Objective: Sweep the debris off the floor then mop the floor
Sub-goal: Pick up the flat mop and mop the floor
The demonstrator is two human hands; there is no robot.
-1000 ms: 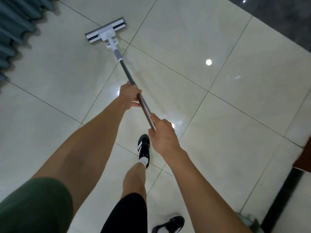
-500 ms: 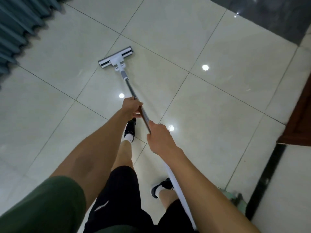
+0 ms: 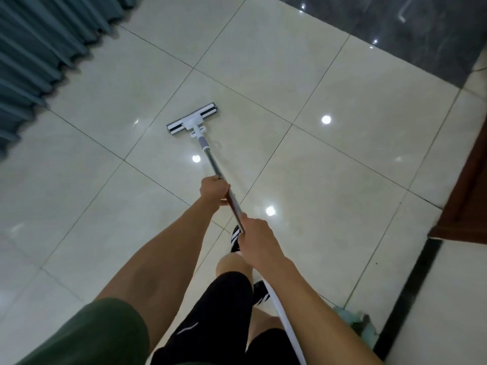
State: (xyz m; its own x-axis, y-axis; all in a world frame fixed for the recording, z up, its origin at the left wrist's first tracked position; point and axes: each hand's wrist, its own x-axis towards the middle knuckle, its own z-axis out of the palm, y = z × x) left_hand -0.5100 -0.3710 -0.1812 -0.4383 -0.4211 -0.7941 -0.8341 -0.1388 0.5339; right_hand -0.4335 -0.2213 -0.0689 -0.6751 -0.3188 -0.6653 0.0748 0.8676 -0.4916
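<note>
A flat mop with a white head [image 3: 192, 119] lies on the glossy cream tiled floor [image 3: 329, 180] in front of me. Its metal handle [image 3: 213, 164] runs back toward my body and ends in a white section under my right arm. My left hand [image 3: 214, 190] grips the handle further down, fingers curled round it. My right hand [image 3: 255, 237] grips it closer to me. No debris shows on the tiles near the mop head.
Teal pleated curtains [image 3: 39, 48] hang along the upper left. A dark grey tiled strip [image 3: 411, 30] borders the far right. A brown wooden edge [image 3: 471, 196] and a black floor strip [image 3: 411, 291] stand at right. A pale green object [image 3: 361, 325] lies behind my right arm.
The mop head has been drawn back across the tiles toward me and away from the curtains. My feet have stepped backward. Both hands keep their grip.
</note>
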